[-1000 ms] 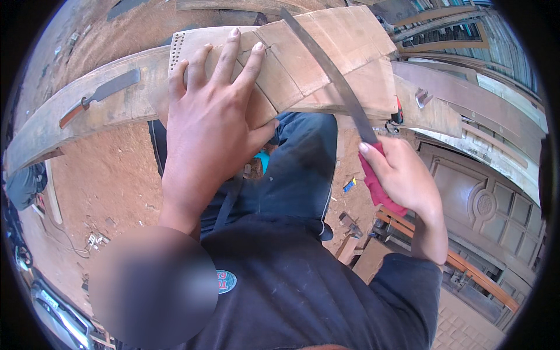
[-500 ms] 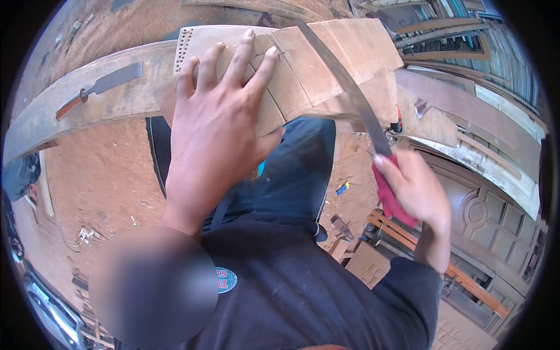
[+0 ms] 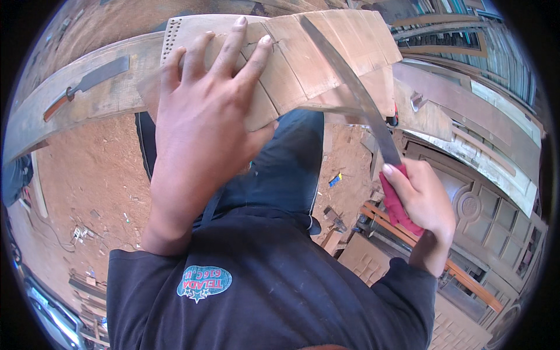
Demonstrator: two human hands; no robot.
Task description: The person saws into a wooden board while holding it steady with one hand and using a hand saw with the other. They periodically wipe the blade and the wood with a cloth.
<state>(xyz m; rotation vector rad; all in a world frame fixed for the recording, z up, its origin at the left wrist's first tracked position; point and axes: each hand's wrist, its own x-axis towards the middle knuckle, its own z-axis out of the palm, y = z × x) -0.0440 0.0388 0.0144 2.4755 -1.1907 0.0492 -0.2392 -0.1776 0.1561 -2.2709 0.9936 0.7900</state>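
Observation:
My left hand [image 3: 204, 116] lies with fingers spread on a light brown wooden board [image 3: 344, 46] marked with dark lines. My thumb bends over the board's near edge. A pale sheet with rows of small holes [image 3: 185, 30] shows beyond my fingertips. In my right hand [image 3: 430, 201] is a handsaw [image 3: 368, 108], gripped by its handle, which looks wrapped in red cloth. Its long blade slants across the right part of the board, tip toward the far edge. Whether the teeth are inside a cut I cannot tell.
A wide-bladed chisel with a wooden handle [image 3: 105, 74] lies on the long plank [image 3: 125, 96] at left, under the board. A small metal piece [image 3: 416, 101] sits on the plank's right end. Wooden door panels [image 3: 475, 204] and stacked timber stand at right.
The saw has been drawn back toward me, down and to the right, relative to the board. My left hand keeps its place on the board. The whole view has shifted slightly.

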